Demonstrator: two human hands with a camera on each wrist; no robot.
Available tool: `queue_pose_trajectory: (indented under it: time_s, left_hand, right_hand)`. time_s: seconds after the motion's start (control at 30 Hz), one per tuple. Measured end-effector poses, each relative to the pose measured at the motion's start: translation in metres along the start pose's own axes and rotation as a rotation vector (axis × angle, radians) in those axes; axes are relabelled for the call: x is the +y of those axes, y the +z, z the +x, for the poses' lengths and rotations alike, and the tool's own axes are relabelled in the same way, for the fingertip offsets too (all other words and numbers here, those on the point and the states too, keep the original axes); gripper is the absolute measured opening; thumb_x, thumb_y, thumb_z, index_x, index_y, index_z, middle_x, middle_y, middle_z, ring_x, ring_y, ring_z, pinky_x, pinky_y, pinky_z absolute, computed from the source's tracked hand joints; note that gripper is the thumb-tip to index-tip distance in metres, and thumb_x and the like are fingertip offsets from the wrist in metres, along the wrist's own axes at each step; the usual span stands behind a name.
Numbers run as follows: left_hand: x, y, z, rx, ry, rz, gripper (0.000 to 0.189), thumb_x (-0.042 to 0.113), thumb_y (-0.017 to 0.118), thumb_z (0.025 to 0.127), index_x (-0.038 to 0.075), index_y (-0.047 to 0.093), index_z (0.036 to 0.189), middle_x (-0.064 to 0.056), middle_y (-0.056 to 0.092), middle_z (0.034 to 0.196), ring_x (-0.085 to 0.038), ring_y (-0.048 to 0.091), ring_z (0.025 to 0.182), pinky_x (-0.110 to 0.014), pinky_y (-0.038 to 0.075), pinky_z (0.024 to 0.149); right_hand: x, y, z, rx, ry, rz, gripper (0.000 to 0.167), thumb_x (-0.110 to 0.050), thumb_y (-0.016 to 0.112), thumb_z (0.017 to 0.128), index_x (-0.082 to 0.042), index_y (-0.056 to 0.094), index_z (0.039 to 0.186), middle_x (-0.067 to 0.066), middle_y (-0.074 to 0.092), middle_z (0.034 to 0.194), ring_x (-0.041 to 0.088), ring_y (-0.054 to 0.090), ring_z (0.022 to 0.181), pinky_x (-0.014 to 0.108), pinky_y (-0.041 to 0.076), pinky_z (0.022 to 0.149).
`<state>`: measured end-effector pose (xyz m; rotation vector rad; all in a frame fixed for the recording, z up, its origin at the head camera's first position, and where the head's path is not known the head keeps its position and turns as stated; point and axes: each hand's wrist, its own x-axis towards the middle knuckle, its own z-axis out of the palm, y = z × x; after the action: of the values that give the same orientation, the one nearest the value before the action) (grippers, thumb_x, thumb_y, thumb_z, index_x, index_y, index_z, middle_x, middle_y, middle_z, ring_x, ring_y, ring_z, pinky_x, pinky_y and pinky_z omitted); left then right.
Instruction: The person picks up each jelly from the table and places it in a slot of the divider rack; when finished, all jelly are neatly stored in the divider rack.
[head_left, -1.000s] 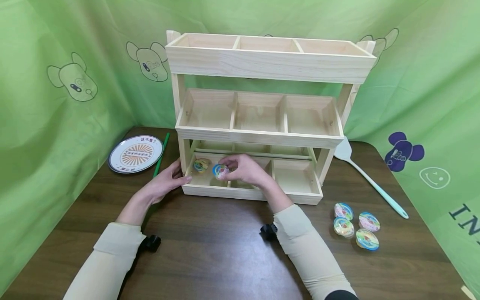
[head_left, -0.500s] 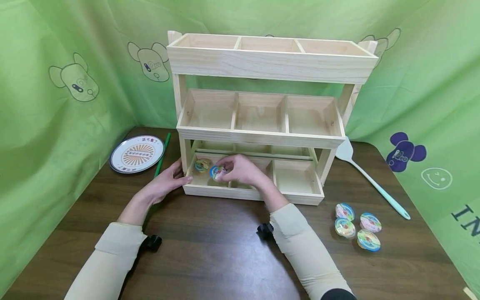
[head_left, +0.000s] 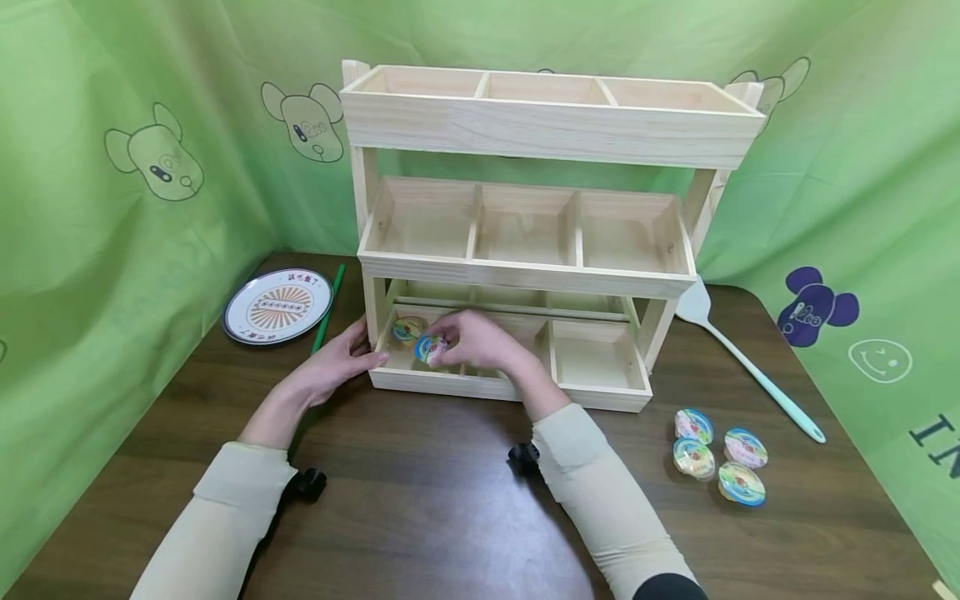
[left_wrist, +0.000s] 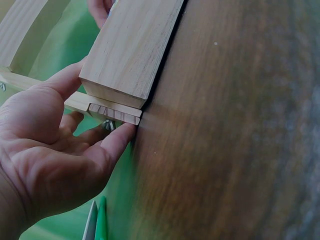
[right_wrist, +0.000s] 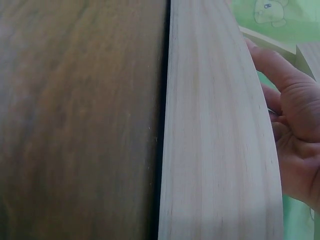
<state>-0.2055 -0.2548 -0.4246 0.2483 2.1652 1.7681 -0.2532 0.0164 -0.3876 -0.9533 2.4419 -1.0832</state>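
A three-tier wooden rack [head_left: 525, 267] stands on the table, each tier split into compartments. My right hand [head_left: 483, 340] pinches a small jelly cup [head_left: 429, 350] with a blue-rimmed printed lid, low in the bottom tier's left compartment. Just behind it in that compartment lies another jelly cup [head_left: 408, 330] with a yellowish lid. My left hand [head_left: 330, 367] holds the bottom tier's left end, the thumb over the edge and the fingers against the side, as the left wrist view shows. In the right wrist view the tier's front board [right_wrist: 220, 125] hides the pinched cup and fingertips.
Several jelly cups [head_left: 693, 459] lie grouped on the table at right. A pale spatula [head_left: 750, 367] lies behind them, its blade near the rack's right leg. At left are a round printed plate [head_left: 277, 307] and a green stick [head_left: 328, 307]. Green cloth hangs behind.
My right hand has moved slightly left and toward the compartment's front with the jelly cup. The left hand keeps its hold on the rack. The head view has shifted a little.
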Motion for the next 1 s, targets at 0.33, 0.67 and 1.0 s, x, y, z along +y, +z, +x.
queue_pose_trajectory:
  time_s: [0.33, 0.67, 1.0]
  left_hand:
    - [0.000, 0.001, 0.000, -0.008, 0.021, -0.015, 0.092, 0.014, 0.062, 0.102, 0.007, -0.007, 0.162, -0.020, -0.001, 0.168, -0.040, 0.006, 0.152, -0.053, 0.016, 0.119]
    - [-0.002, 0.002, 0.002, -0.011, 0.038, -0.016, 0.089, 0.010, 0.060, 0.102, 0.007, -0.006, 0.162, -0.019, 0.000, 0.168, -0.040, 0.007, 0.151, -0.053, 0.018, 0.119]
    - [0.000, 0.000, 0.000, 0.003, 0.019, 0.004, 0.089, 0.011, 0.060, 0.102, 0.008, -0.006, 0.162, -0.019, 0.001, 0.168, -0.040, 0.008, 0.152, -0.054, 0.017, 0.119]
  right_hand:
    - [-0.003, 0.009, 0.007, -0.033, -0.028, -0.158, 0.044, -0.014, 0.085, 0.081, -0.005, 0.072, 0.121, 0.003, 0.071, 0.098, 0.014, 0.064, 0.086, 0.024, 0.052, 0.076]
    - [-0.007, 0.012, 0.009, -0.072, -0.044, -0.283, 0.039, -0.011, 0.082, 0.083, -0.006, 0.072, 0.121, 0.003, 0.072, 0.102, 0.014, 0.063, 0.089, 0.024, 0.051, 0.081]
    - [-0.011, 0.007, 0.005, -0.091, -0.040, -0.252, 0.044, -0.008, 0.081, 0.083, -0.007, 0.070, 0.126, 0.005, 0.071, 0.115, 0.018, 0.064, 0.103, 0.029, 0.050, 0.094]
